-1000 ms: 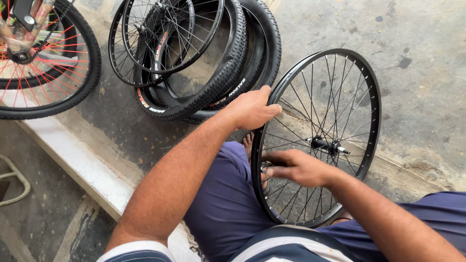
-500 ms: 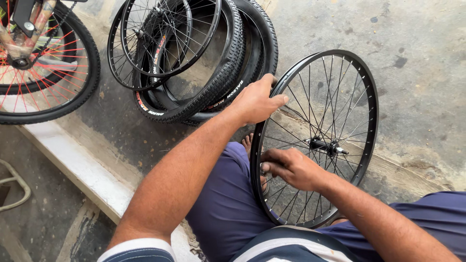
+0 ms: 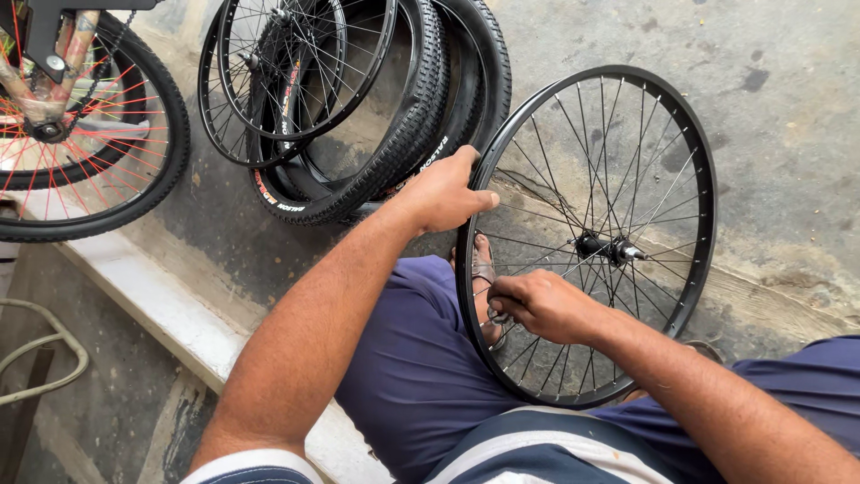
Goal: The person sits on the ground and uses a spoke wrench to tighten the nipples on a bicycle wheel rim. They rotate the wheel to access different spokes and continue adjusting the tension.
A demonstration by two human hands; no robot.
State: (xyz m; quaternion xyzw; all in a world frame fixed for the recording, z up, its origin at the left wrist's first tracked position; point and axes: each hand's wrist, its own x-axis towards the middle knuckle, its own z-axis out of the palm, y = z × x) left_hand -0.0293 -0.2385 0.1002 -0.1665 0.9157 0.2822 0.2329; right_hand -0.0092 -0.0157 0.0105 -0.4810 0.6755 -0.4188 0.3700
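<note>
A black spoked bicycle wheel rim (image 3: pixel 704 170) without a tyre stands upright between my knees, its hub (image 3: pixel 602 248) at the centre. My left hand (image 3: pixel 445 193) grips the rim's upper left edge. My right hand (image 3: pixel 540 305) reaches through the spokes low on the left, fingers pinched on a small spoke tool near the rim; the tool is mostly hidden. A sandalled foot (image 3: pixel 485 269) shows behind the spokes.
Several black tyres and a bare spoked rim (image 3: pixel 358 108) lean together on the concrete at the upper middle. A bicycle wheel with red spokes (image 3: pixel 90 152) stands at the upper left. A pale concrete kerb (image 3: pixel 152 305) runs diagonally below. A curved metal bar (image 3: pixel 45 358) lies at the left.
My left hand has slid slightly along the rim's edge as the wheel turned a little. My right hand stays at the spokes near the rim.
</note>
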